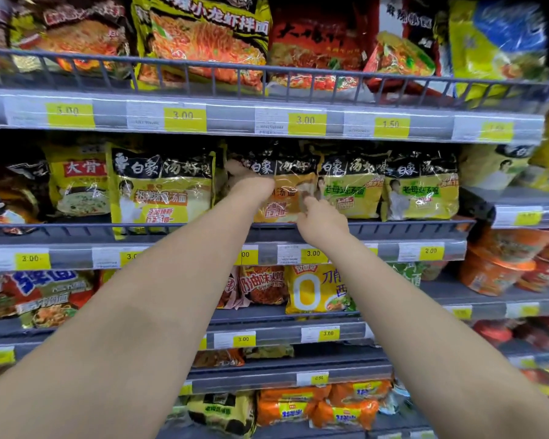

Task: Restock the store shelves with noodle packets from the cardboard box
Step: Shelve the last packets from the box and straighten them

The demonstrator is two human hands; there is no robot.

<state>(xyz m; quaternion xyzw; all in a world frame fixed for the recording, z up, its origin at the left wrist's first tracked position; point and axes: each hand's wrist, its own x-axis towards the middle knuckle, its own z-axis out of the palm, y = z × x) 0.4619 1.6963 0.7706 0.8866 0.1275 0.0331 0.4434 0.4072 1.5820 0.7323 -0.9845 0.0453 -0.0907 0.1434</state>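
**Both hands on a noodle packet behind the middle-shelf rail**

The grey rail [393, 228] along the front of the middle shelf serves as the reference. Directly behind it, about midway along its length, an orange packet [286, 198] with a black top band stands upright in a row of similar packets.

The left hand [246, 179] reaches over the rail to the upper left corner of this packet. It is blurred, so it cannot be told whether its fingers grip the wrapper or only press against it. The right hand [322, 221] lies just above the rail at the packet's lower right. Its fingers are bunched and curled forward, pinching the wrapper near that edge. Both forearms are bare and rise from below the rail.

Behind the rail to the right of the held packet stand two yellow-green packets [420, 193], upright and side by side. To the left, a yellow packet [162, 188] leans forward, its bottom edge hanging over the rail.

Price labels [313, 253] with yellow tags run in a strip just beneath the rail. Below that strip lie further shelves of packets, and orange noodle bowls [495, 274] sit under the rail's right end. Above the rail, an upper shelf carries large red and yellow packets [210, 36].
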